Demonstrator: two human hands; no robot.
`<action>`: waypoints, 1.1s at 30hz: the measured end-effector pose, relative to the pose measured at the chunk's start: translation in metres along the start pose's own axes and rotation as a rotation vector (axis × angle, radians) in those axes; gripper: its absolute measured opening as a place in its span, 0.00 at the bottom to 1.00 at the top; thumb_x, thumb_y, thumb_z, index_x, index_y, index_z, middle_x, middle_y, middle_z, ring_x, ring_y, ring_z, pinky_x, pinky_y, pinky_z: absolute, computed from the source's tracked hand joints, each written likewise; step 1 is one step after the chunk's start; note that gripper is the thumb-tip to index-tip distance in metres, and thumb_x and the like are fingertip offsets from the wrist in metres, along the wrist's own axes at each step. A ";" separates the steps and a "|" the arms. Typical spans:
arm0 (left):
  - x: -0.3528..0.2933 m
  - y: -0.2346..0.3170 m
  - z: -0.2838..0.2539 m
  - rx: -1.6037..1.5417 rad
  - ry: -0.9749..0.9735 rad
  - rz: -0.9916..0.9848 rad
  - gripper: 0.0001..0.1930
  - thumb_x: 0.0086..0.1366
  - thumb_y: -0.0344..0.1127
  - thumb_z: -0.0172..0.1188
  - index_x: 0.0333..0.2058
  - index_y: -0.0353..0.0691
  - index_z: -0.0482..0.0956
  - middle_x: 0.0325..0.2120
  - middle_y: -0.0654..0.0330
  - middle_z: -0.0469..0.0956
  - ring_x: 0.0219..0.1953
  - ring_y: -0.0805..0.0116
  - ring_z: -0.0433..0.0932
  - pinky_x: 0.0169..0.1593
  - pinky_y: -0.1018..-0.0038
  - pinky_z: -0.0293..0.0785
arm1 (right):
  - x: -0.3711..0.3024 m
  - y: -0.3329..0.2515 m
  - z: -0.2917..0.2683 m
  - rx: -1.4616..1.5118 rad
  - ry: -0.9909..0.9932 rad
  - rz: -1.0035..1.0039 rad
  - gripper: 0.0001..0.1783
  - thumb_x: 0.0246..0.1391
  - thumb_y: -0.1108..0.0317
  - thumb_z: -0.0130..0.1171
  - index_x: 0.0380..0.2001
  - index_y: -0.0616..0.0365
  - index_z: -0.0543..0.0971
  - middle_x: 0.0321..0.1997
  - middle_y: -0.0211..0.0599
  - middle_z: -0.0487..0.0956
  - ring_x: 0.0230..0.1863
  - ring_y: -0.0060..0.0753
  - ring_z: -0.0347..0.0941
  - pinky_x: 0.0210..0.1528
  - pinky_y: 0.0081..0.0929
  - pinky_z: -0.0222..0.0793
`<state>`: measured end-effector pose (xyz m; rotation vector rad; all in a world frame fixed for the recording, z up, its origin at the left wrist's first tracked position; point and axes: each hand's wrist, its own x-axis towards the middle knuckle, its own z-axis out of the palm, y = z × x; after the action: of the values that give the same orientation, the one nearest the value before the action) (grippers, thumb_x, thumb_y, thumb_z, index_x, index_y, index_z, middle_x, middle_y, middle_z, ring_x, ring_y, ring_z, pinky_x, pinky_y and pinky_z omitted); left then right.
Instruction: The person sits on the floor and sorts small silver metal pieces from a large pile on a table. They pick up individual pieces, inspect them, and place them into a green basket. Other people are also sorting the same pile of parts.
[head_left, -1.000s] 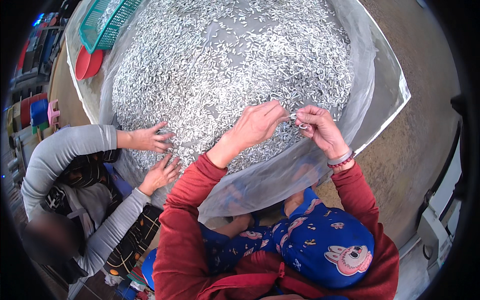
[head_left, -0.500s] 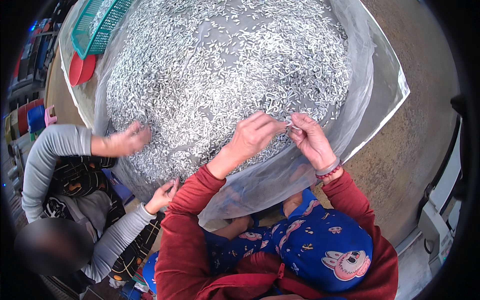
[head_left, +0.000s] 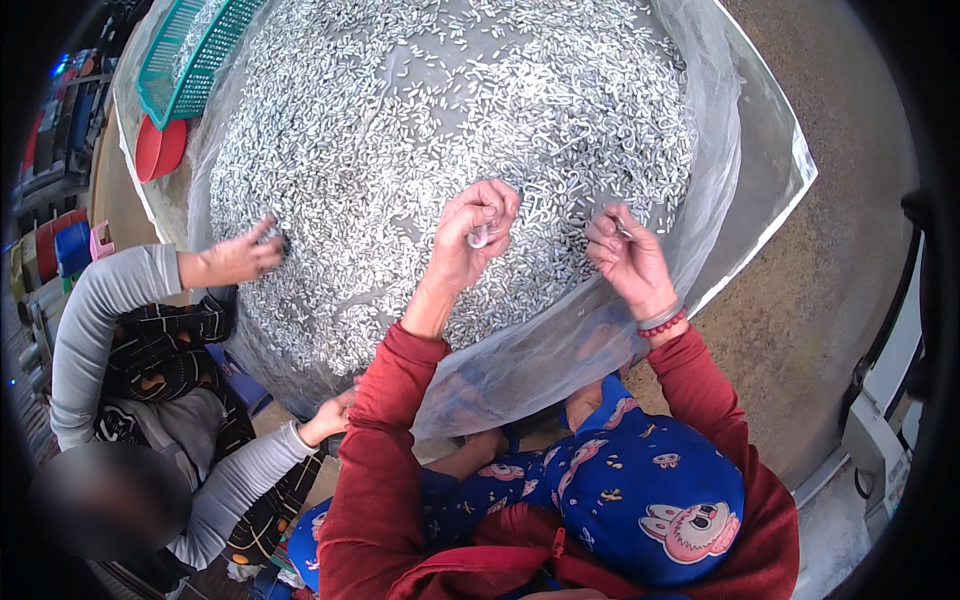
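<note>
In the head view, the left hand [head_left: 476, 238] is curled closed around a pale, glossy, curved piece [head_left: 480, 237], which shows as a rounded bend below the fingers; the remainder is covered. The right hand [head_left: 630, 258] stands apart to the right, fingers bent, pinching a small silvery piece [head_left: 623, 229] at the thumb; its full shape is too small to tell. Both are held above a broad heap of short, slim, silver-white pieces [head_left: 370, 190]. Some hooked ones lie among the straight ones, mainly on the heap's right side.

The heap rests on a translucent whitish mesh sheet [head_left: 530, 378], its near edge gathered before the person's legs. A green slotted plastic basket [head_left: 198, 75] stands at the far left; a red plastic bowl [head_left: 160, 150] sits just nearer. At left, a grey-sleeved co-worker's farther hand [head_left: 238, 258] is at the heap's edge. The person's red left sleeve [head_left: 385, 420] partly hides the co-worker's nearer hand [head_left: 332, 413].
</note>
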<state>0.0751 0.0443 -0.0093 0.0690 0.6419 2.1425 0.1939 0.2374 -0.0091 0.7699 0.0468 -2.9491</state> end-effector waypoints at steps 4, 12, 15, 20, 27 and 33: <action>0.008 0.005 -0.013 0.287 0.123 -0.231 0.07 0.57 0.31 0.52 0.33 0.35 0.71 0.31 0.57 0.71 0.22 0.75 0.69 0.18 0.80 0.63 | 0.000 -0.032 0.015 -0.375 -0.118 -0.015 0.14 0.61 0.58 0.49 0.30 0.58 0.71 0.23 0.29 0.69 0.22 0.17 0.61 0.21 0.16 0.56; 0.027 -0.053 -0.011 2.096 0.137 -0.067 0.11 0.53 0.36 0.64 0.29 0.35 0.74 0.27 0.52 0.75 0.27 0.56 0.77 0.32 0.65 0.73 | 0.052 -0.027 -0.015 -2.007 0.298 -0.466 0.13 0.50 0.61 0.59 0.29 0.61 0.72 0.18 0.38 0.73 0.19 0.30 0.69 0.23 0.27 0.63; 0.022 -0.040 -0.011 1.846 0.143 0.071 0.10 0.50 0.33 0.66 0.29 0.37 0.75 0.28 0.53 0.75 0.27 0.57 0.77 0.32 0.66 0.74 | 0.072 -0.004 -0.029 -2.281 0.210 -0.734 0.14 0.50 0.60 0.60 0.29 0.61 0.73 0.17 0.41 0.73 0.21 0.34 0.70 0.25 0.31 0.63; 0.009 0.016 -0.009 1.606 0.332 -0.159 0.10 0.52 0.36 0.66 0.27 0.37 0.77 0.19 0.62 0.73 0.23 0.68 0.72 0.28 0.70 0.67 | 0.074 0.007 -0.014 -2.039 0.008 -0.415 0.16 0.52 0.59 0.57 0.22 0.61 0.71 0.16 0.40 0.68 0.19 0.33 0.65 0.23 0.31 0.59; 0.007 0.038 -0.005 0.516 0.274 -0.148 0.11 0.64 0.42 0.55 0.28 0.42 0.73 0.15 0.75 0.60 0.14 0.88 0.55 0.17 0.88 0.49 | 0.045 -0.015 0.022 -1.359 0.151 -0.055 0.19 0.58 0.58 0.52 0.16 0.52 0.66 0.14 0.17 0.60 0.15 0.10 0.54 0.16 0.14 0.46; 0.019 0.029 0.001 1.688 0.168 0.102 0.16 0.60 0.42 0.59 0.22 0.34 0.70 0.20 0.61 0.63 0.24 0.69 0.69 0.27 0.67 0.64 | 0.025 -0.027 0.031 -1.251 0.107 -0.230 0.09 0.48 0.75 0.50 0.17 0.55 0.65 0.23 0.31 0.72 0.16 0.11 0.58 0.15 0.13 0.49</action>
<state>0.0422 0.0450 0.0015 0.8112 2.3471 1.1065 0.1544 0.2602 0.0053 0.6633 1.8120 -2.2717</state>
